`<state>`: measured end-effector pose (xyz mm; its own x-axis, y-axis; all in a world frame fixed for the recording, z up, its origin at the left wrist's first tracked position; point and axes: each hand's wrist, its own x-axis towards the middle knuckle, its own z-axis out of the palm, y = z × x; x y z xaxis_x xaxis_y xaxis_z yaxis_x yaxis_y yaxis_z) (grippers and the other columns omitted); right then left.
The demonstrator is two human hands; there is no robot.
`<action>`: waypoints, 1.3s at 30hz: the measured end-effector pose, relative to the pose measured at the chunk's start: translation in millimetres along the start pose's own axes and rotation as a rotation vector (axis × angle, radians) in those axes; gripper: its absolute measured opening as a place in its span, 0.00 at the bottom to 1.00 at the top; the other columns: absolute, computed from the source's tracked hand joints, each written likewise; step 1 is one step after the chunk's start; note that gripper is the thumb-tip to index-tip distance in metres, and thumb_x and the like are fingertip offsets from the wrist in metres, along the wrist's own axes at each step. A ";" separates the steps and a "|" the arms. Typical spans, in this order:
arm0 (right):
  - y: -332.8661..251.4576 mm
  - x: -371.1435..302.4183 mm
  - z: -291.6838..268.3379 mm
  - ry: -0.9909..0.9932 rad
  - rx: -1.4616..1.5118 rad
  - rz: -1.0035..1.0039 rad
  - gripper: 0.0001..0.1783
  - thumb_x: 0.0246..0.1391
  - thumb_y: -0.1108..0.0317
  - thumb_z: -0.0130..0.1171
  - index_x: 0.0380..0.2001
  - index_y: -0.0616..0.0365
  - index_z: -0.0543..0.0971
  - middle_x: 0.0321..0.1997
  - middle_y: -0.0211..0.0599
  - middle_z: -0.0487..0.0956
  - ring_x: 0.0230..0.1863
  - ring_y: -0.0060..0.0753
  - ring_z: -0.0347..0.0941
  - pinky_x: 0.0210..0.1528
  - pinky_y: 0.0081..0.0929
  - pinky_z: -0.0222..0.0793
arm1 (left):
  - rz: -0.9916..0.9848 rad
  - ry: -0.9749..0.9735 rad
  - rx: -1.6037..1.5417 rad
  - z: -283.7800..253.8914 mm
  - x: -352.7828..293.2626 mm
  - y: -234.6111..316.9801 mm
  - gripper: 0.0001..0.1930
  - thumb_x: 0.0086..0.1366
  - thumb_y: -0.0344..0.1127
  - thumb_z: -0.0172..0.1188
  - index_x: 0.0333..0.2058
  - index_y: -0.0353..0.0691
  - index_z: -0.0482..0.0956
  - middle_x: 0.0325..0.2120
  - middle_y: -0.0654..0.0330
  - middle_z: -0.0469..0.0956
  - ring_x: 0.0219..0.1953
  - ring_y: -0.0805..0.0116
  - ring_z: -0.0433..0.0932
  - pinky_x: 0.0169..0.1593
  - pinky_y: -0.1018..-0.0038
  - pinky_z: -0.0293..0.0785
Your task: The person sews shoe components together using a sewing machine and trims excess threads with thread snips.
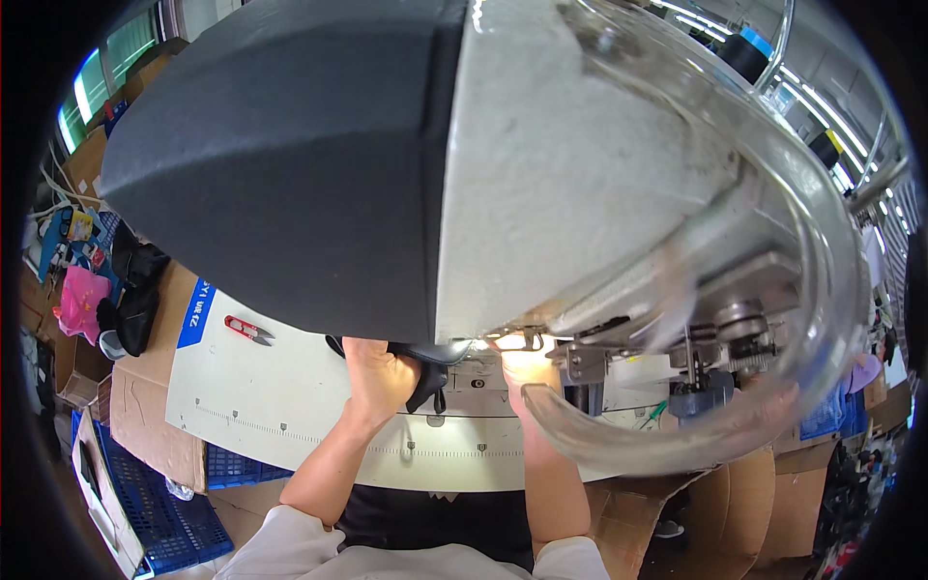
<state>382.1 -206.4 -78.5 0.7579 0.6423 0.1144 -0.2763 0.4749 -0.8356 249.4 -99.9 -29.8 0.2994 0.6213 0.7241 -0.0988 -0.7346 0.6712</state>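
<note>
A large sewing machine (580,164), dark grey on the left and white on the right, fills the upper middle and hides part of both hands. My left hand (380,379) is under its left part, closed round a black, soft-looking piece (427,387) with a short strap end hanging down. The piece's kind cannot be made out. My right hand (527,372) reaches under the lit needle area, next to the metal parts; its fingers are lost behind the machine and in the glare. Red thread snips (248,331) lie on the white table (300,387), left of my left hand.
A clear curved plastic guard (619,449) sticks out in front at the right. Something small and green (657,412) lies beyond it. Cardboard (155,416) and blue crates (159,498) stand at the left, with black items and a pink bag (82,302) behind. More cardboard (715,512) is lower right.
</note>
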 end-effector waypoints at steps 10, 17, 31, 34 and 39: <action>-6.7 -7.2 -1.8 -0.016 0.001 0.002 0.05 0.52 0.74 0.62 0.33 0.61 0.78 0.35 0.32 0.78 0.35 0.22 0.72 0.44 0.24 0.70 | -0.045 -0.057 -0.001 1.7 -4.8 -6.3 0.19 0.37 0.14 0.53 0.31 0.35 0.79 0.30 0.53 0.77 0.34 0.53 0.75 0.38 0.71 0.70; -1.5 -45.6 -28.1 -0.030 0.055 0.033 0.05 0.53 0.74 0.62 0.33 0.61 0.78 0.35 0.32 0.78 0.36 0.22 0.72 0.44 0.24 0.70 | 0.090 -0.071 0.135 -11.6 -14.7 43.9 0.17 0.38 0.15 0.61 0.31 0.37 0.81 0.33 0.57 0.75 0.35 0.60 0.75 0.37 0.74 0.71; 8.7 -55.6 -26.4 -0.017 0.109 0.061 0.05 0.53 0.74 0.62 0.34 0.61 0.78 0.36 0.32 0.78 0.36 0.22 0.72 0.45 0.24 0.70 | 0.060 -0.057 0.071 -8.1 -12.2 13.2 0.15 0.37 0.16 0.66 0.28 0.37 0.83 0.28 0.59 0.75 0.30 0.64 0.72 0.33 0.74 0.68; 12.0 -49.2 -19.1 -0.019 0.122 0.070 0.05 0.53 0.74 0.62 0.34 0.61 0.78 0.36 0.32 0.78 0.37 0.22 0.72 0.45 0.24 0.69 | 0.012 -0.071 0.027 -9.0 -17.3 4.2 0.14 0.37 0.16 0.66 0.27 0.37 0.83 0.27 0.59 0.76 0.30 0.64 0.73 0.33 0.74 0.69; 5.7 -51.0 -22.1 -0.007 0.130 0.067 0.05 0.53 0.74 0.62 0.34 0.60 0.78 0.36 0.32 0.78 0.37 0.22 0.72 0.45 0.24 0.69 | 0.023 -0.059 -0.030 -1.6 -14.2 8.2 0.15 0.35 0.16 0.65 0.27 0.37 0.84 0.26 0.59 0.77 0.30 0.64 0.74 0.33 0.75 0.69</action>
<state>354.9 -249.8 -101.0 0.7315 0.6787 0.0650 -0.4004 0.5048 -0.7647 242.8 -114.3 -34.3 0.3524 0.5862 0.7295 -0.1345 -0.7396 0.6594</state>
